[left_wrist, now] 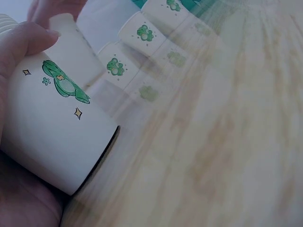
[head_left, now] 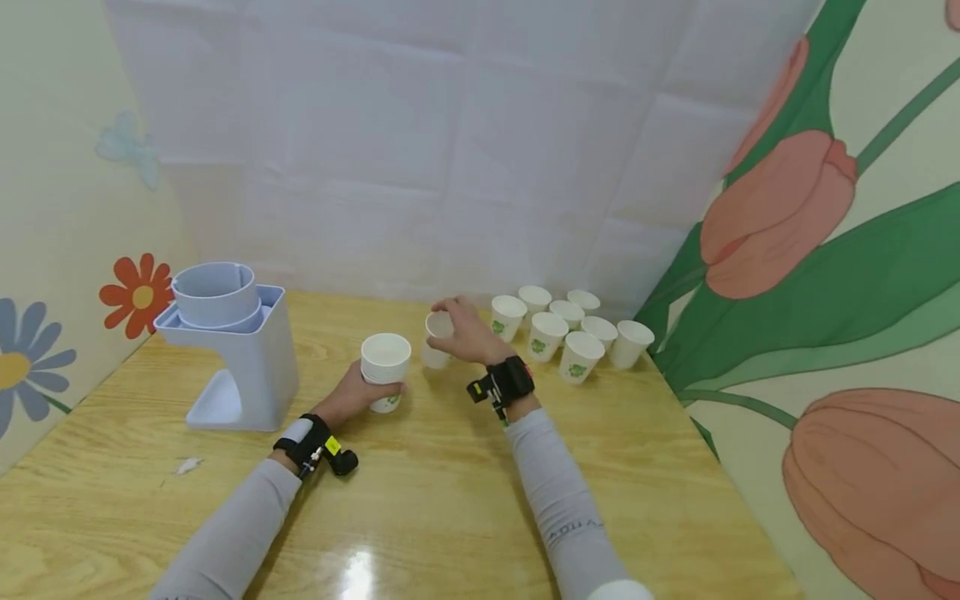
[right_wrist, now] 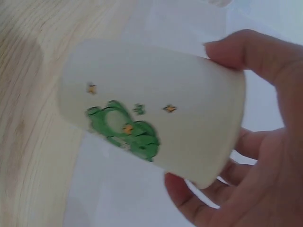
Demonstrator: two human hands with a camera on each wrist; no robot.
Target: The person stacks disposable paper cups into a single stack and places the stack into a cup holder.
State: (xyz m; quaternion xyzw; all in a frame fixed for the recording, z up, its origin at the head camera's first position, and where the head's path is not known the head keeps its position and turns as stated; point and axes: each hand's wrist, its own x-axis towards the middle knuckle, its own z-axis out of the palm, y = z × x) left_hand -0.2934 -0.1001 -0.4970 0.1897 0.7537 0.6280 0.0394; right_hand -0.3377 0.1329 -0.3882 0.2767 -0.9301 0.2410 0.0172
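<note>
So yeah, left hand (head_left: 351, 395) grips a stack of paper cups (head_left: 386, 360) mid-frame, while the right hand (head_left: 472, 335) pinches a single cup (head_left: 436, 355) near its rim.

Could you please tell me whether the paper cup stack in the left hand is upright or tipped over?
Upright: the head view shows the paper cup stack mouth up, gripped by the left hand.

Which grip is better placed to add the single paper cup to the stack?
Probably the right grip: it holds the single paper cup, close to the stack of paper cups, which the left grip holds mouth-up.
</note>
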